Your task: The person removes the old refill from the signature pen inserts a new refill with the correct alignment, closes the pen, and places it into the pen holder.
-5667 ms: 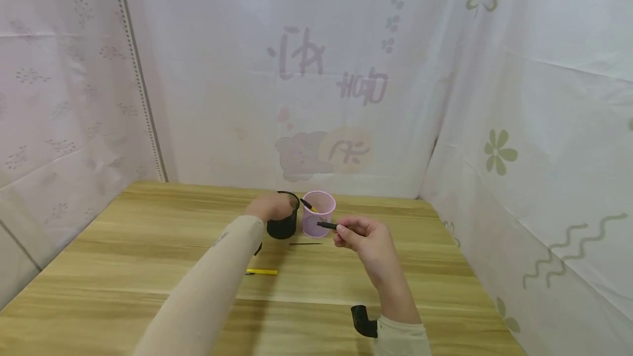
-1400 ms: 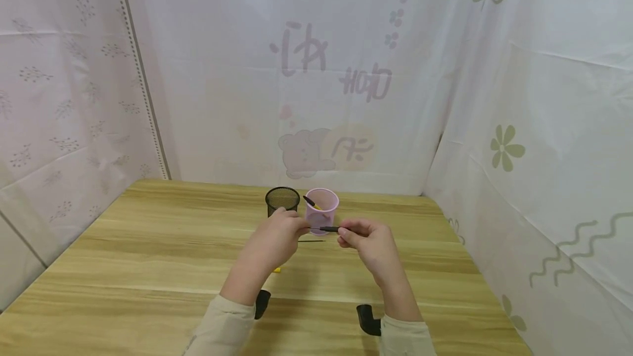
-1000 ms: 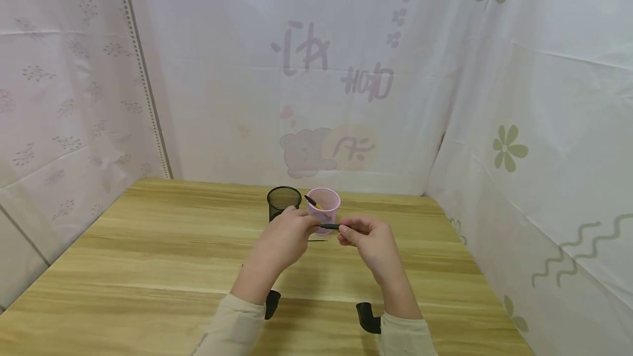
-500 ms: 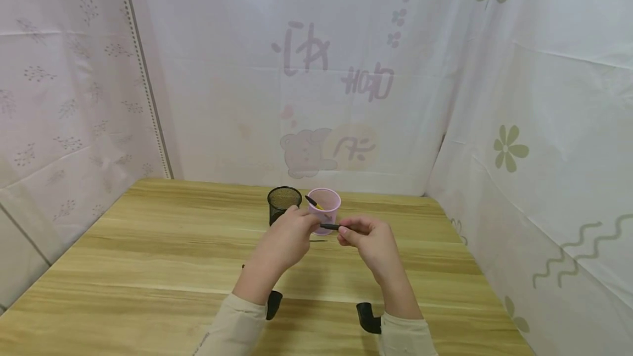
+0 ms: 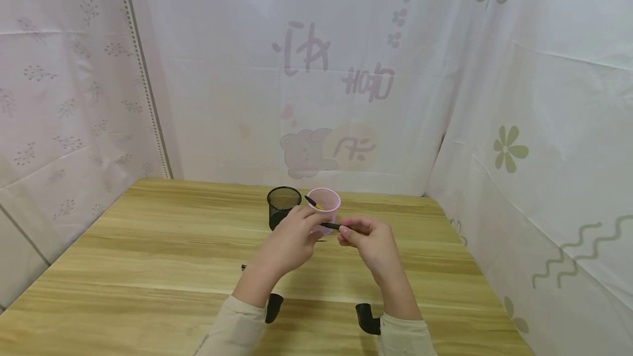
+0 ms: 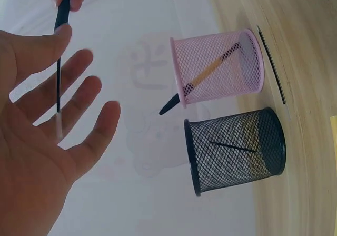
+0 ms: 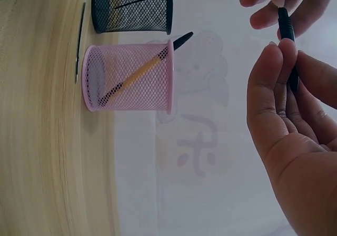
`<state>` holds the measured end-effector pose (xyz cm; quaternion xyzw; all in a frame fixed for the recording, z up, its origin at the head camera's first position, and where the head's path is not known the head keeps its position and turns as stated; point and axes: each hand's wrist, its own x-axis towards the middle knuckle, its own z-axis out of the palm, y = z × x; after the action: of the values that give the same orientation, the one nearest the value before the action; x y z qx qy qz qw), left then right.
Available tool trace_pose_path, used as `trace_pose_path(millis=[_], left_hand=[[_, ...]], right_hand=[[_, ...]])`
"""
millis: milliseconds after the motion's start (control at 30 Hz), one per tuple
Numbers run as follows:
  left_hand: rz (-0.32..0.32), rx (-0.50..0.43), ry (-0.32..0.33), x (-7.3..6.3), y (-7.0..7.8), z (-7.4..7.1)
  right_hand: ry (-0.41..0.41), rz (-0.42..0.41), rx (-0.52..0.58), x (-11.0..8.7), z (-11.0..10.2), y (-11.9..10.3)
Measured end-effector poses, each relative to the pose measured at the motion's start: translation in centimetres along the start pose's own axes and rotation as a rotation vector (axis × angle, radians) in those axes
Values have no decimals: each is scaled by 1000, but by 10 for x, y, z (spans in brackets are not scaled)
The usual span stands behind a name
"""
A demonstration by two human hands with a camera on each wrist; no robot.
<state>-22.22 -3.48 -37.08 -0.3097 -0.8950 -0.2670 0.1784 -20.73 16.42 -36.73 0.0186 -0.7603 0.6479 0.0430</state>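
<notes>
My right hand (image 5: pixel 368 243) pinches a slim black pen part (image 7: pixel 286 25) between thumb and fingertips, held level in front of the cups. From its far end a thin dark pen refill with a pale end (image 6: pixel 58 96) stretches across my left palm. My left hand (image 5: pixel 294 240) faces it with fingers spread, its thumb tip overlapping the refill where it meets the black part. Behind the hands stand a black mesh pen cup (image 6: pixel 192 157) and a pink mesh pen cup (image 6: pixel 176 70). A yellow-and-black pen (image 7: pixel 139 72) leans inside the pink one.
A loose refill (image 7: pixel 80 41) lies on the wooden table (image 5: pixel 163 224) before the cups. Another thin dark rod (image 6: pixel 231 146) shows at the black cup. A small black piece (image 5: pixel 244 267) sits beside my left forearm. Patterned cloth (image 5: pixel 237 98) hangs around the table.
My left hand came from the black cup to the black part in my right hand, carrying the refill. Its fingers then closed in at the part and have now spread apart. The right hand stayed nearly still.
</notes>
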Motion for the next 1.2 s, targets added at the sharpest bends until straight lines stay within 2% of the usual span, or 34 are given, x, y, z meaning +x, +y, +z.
trace_pose_path(millis=[167,400,567,700,833,1200], left_hand=[[-20,-39,80,-3,-5,-4],[-131,-123,120,-9,-17,-10],[-172,-170,145,-12,-26,-14],[-206,-208,139,-13,-29,-16],[-212,-213,137,-13,-28,-16],[-173,-167,169,-13,-24,-13]], right_hand=[[8,5,4,1,-1,0],[9,8,12,0,-3,-1],[11,7,19,0,-4,0],[18,8,15,0,-5,0],[20,15,14,0,-5,0],[12,12,12,-2,-4,-2]])
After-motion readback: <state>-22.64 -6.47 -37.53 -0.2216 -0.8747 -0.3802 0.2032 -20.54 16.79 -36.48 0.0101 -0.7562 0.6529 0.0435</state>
